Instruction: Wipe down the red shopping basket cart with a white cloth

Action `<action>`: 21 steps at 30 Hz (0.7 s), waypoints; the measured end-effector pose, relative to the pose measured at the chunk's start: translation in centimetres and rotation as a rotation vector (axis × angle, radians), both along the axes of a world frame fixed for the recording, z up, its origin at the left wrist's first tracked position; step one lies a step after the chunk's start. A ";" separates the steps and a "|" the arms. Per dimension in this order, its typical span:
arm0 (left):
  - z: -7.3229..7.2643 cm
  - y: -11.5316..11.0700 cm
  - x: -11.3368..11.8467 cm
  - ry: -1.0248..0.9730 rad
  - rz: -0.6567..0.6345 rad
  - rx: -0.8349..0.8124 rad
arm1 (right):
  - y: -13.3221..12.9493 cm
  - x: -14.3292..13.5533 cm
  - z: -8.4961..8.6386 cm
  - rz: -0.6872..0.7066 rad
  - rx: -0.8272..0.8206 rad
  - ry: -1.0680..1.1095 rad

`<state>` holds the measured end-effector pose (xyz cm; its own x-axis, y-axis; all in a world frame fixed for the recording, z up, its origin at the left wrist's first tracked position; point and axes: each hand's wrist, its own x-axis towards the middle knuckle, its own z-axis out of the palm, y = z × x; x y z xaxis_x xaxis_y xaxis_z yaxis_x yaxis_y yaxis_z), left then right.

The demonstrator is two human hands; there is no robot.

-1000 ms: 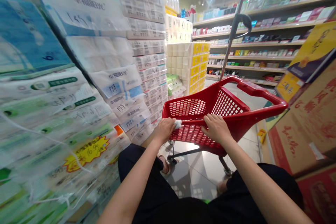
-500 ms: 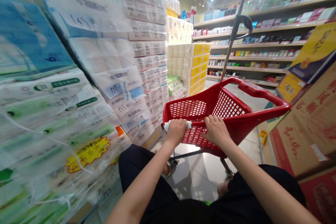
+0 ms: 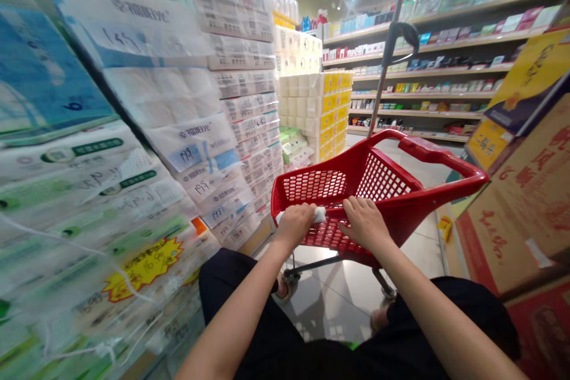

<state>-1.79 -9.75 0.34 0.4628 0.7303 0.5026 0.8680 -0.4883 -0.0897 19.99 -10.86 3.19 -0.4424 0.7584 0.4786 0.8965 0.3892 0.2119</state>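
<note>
red cart (image 3: 406, 206), upright, white cloth (image 3: 319, 214) on rim

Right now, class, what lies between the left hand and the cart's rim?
In the head view, a white cloth lies between the left hand and the red cart's rim.

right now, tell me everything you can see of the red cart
The cart is glossy red and looks plastic, its basket walls pierced with holes. Its curved handle is at the picture's right. A dark frame with wheels carries it upright on the tiled floor, between stacked packs and boxes. The left hand holds a white cloth on its near rim; the right hand grips that rim.
</note>
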 end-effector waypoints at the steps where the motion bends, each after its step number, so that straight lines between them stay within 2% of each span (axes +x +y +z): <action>1: -0.2 -0.2 -1.3 -0.006 0.016 -0.012 | 0.0 -0.1 0.0 0.002 -0.001 0.005; 6: -2.4 -0.8 -7.7 -0.096 0.076 -0.003 | -0.1 -0.3 -0.3 0.028 -0.004 0.017; 9: -3.7 -1.1 -9.1 -0.146 0.100 0.047 | -0.1 -0.6 -0.4 0.010 0.003 0.013; 11: -4.1 -1.2 -8.7 -0.164 0.137 0.070 | -0.3 -0.8 -0.4 -0.017 0.004 0.007; 14: -3.9 -1.3 -7.2 -0.171 0.170 0.085 | -0.4 -1.0 -0.3 -0.048 -0.001 -0.006; 21: -1.4 -0.8 -3.3 -0.056 0.118 0.033 | 0.0 -0.4 -0.1 -0.094 0.001 -0.028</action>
